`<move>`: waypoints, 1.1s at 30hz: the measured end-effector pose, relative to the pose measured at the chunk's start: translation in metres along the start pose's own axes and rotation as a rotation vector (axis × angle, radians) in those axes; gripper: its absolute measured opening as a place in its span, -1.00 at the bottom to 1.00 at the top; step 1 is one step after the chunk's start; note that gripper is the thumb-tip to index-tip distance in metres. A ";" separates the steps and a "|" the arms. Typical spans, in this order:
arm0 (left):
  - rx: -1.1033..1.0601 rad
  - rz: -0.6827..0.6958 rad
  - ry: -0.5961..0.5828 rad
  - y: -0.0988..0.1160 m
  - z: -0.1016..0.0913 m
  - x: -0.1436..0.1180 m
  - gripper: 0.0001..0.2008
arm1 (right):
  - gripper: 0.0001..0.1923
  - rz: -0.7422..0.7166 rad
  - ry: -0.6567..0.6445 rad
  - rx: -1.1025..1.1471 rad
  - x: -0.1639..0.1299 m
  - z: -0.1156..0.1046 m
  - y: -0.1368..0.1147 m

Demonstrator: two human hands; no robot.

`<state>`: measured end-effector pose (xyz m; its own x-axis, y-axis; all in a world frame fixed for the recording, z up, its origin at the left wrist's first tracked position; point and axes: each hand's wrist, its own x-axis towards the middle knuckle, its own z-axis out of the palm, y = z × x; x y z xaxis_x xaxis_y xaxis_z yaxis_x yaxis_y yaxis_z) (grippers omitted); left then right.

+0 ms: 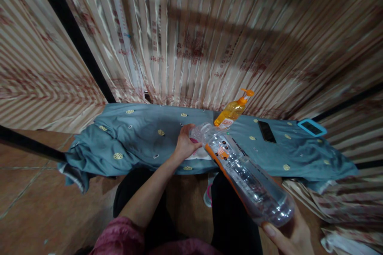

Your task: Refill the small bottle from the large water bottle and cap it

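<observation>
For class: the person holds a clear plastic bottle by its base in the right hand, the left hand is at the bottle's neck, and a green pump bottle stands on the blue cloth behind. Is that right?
Not quite. The pump bottle is orange, not green, as the head view shows. The rest holds: the right hand holds the clear plastic bottle by its base, the left hand is at its neck, and the pump bottle stands on the blue cloth behind.

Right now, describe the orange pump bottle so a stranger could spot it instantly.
Find the blue-grey cloth spread before the striped curtain. At its far edge, just beyond the clear bottle in the person's hands, stands the pump bottle: the only amber-orange one, with an orange pump.
</observation>
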<state>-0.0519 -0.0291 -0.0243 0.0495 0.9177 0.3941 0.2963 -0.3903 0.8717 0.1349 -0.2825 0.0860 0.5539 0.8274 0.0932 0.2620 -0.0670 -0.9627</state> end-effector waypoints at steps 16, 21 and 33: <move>-0.002 -0.008 -0.022 0.002 -0.002 0.000 -0.30 | -0.17 -0.006 0.015 -0.120 -0.001 -0.004 0.002; -0.006 -0.013 -0.020 0.004 -0.002 0.000 -0.32 | -0.18 -0.024 -0.001 -0.159 0.000 -0.008 0.007; -0.005 -0.018 -0.017 0.005 -0.002 0.000 -0.29 | -0.19 0.025 -0.006 -0.076 -0.001 -0.001 -0.004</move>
<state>-0.0528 -0.0309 -0.0191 0.0609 0.9258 0.3731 0.2924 -0.3740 0.8801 0.1336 -0.2836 0.0903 0.5560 0.8284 0.0678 0.3076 -0.1293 -0.9427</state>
